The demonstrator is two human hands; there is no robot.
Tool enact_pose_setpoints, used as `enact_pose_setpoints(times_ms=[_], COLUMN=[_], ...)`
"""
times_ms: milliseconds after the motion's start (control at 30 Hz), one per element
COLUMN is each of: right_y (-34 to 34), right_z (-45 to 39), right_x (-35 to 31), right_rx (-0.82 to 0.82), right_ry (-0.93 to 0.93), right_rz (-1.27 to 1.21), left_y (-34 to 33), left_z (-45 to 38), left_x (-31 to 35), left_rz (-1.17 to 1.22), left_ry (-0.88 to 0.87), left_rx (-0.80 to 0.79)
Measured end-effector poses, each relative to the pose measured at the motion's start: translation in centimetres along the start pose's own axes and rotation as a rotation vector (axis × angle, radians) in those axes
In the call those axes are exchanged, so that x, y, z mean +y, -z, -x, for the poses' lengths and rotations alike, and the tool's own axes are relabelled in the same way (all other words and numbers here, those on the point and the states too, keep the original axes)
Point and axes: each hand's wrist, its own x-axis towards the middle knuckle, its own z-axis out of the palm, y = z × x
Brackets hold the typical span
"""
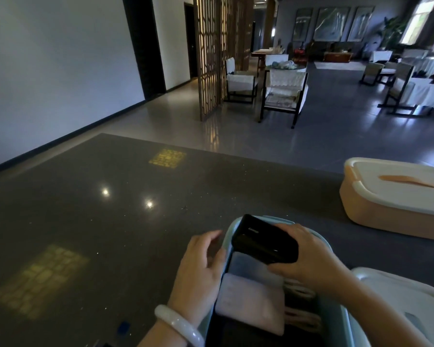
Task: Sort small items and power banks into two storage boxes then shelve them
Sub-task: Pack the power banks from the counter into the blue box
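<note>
My right hand (308, 259) grips a black power bank (263, 240) and holds it tilted over the far end of the open light-blue storage box (227, 242). A pink power bank (248, 300) lies flat inside that box, with some pale cables (301, 319) beside it. My left hand (201, 269) rests against the box's left rim with its fingers loosely curled and nothing in them. The blue box's white lid (411, 304) lies to the right. A peach storage box (396, 199) with its white lid on stands at the far right of the dark counter (98, 209).
The counter's far edge drops to a grey floor. Chairs (283, 91), a wooden lattice screen (216, 53) and tables stand further back in the room. A small blue item (123, 326) lies on the counter near my left wrist.
</note>
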Motion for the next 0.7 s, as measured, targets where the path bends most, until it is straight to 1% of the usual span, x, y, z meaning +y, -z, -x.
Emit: enact_pose_setpoints(times_ms=[33,67,100,167,233,300,367,467,700], right_y=[0.3,0.6,0.7,0.5,-0.3,-1.3,-2.3,-3.1,-3.5], right_z=[-0.2,-0.3,-0.5,-1.0,-1.4,-1.8,-2.0,-2.0,-2.3], right_x=[0.5,0.8,1.1,1.3,1.3,1.4,1.7,2.3,4.0], right_rx=[-0.004,-0.012,-0.023,-0.071,-0.136,-0.186,-0.206,-0.232,-0.3], right_ry=[-0.018,-0.028,-0.032,-0.026,-0.035,-0.042,-0.046,-0.066,-0.111], right_rz=[-0.011,-0.019,-0.009,0.061,0.122,0.132,0.11,0.073,-0.031], left_y=[0.2,0.3,0.2,0.0,-0.5,-0.8,-1.0,-1.4,-2.1], left_z=[0.1,0.1,0.1,0.2,0.4,0.7,1.0,1.1,1.1], left_x=[-0.3,-0.7,-1.1,-1.5,-1.8,-2.0,-2.4,-2.8,-3.3], left_rz=[-0.119,-0.18,-0.189,-0.143,-0.063,0.014,0.044,0.021,-0.05], left_ry=[-0.008,0.028,0.078,0.134,0.139,0.183,0.209,0.186,0.152], left_rx=[-0.013,-0.065,-0.13,-0.255,-0.343,-0.419,-0.417,-0.361,-0.308])
